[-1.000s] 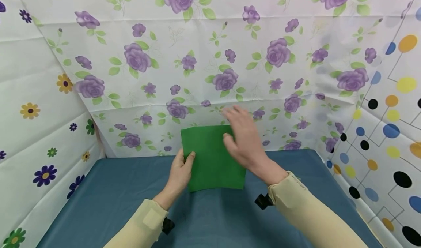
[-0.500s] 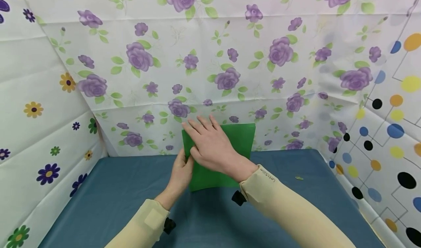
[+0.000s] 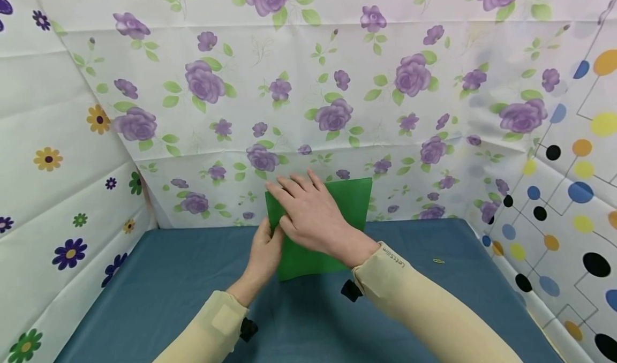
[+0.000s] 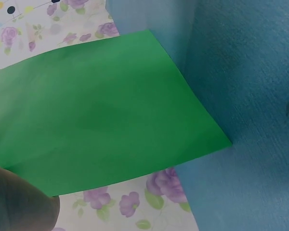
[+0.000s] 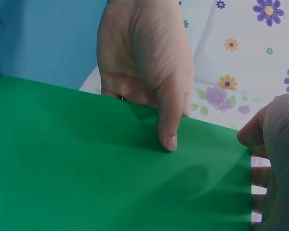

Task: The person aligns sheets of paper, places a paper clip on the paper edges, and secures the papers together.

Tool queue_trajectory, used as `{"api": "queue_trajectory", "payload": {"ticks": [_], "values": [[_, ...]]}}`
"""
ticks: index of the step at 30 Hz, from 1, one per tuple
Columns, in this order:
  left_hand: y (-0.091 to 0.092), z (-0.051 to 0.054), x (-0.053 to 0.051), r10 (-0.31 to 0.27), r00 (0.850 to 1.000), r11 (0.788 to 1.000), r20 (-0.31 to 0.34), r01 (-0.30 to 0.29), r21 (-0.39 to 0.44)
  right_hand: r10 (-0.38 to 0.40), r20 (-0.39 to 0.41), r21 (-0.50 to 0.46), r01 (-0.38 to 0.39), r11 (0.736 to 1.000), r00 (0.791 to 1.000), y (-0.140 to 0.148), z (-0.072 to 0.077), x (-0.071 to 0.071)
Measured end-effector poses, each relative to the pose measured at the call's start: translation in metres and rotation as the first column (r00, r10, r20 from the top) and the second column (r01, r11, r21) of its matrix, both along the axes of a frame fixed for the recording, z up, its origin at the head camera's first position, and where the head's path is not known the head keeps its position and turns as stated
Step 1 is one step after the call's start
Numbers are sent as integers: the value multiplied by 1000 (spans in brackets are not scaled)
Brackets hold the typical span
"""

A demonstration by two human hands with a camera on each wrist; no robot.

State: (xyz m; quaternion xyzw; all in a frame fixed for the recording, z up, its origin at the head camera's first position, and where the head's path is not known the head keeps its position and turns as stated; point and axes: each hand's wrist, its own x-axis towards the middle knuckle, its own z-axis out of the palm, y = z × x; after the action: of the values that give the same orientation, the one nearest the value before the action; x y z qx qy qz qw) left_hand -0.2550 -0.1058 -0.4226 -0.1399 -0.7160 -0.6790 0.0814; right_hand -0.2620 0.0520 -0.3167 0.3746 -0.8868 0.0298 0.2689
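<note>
I look into a small makeshift booth, its three visible sides made up of printed sheets. The back sheet (image 3: 299,55) carries purple roses, the left sheet (image 3: 53,106) yellow, purple and green daisies, the right sheet (image 3: 554,205) coloured dots joined by thin lines. Creases run across the fabric, and the sheets meet at the corners like walls around a plain blue tabletop (image 3: 188,261). What building this is in, I can't tell.

Head view's looking forward and down over the table (image 3: 168,288); wrist views are in tight, left facing right, right facing left, all sharing the green paper sheet (image 3: 308,261).
</note>
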Motion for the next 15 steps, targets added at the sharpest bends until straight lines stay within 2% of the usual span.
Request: {"api": "queue_trajectory", "payload": {"ticks": [7,12,15], "values": [[1,-2,-1,-21,1000,999,2,21,30,-73,29,-38,74,997,997,24,-4,-2],[3,-2,-3,25,1000,1000,-13,-25,4,-117,7,-81,117,990,993,55,-10,-7],[4,-1,-4,39,999,999,-24,-39,-9,-128,-23,-138,124,983,992,77,-15,-11]]}}
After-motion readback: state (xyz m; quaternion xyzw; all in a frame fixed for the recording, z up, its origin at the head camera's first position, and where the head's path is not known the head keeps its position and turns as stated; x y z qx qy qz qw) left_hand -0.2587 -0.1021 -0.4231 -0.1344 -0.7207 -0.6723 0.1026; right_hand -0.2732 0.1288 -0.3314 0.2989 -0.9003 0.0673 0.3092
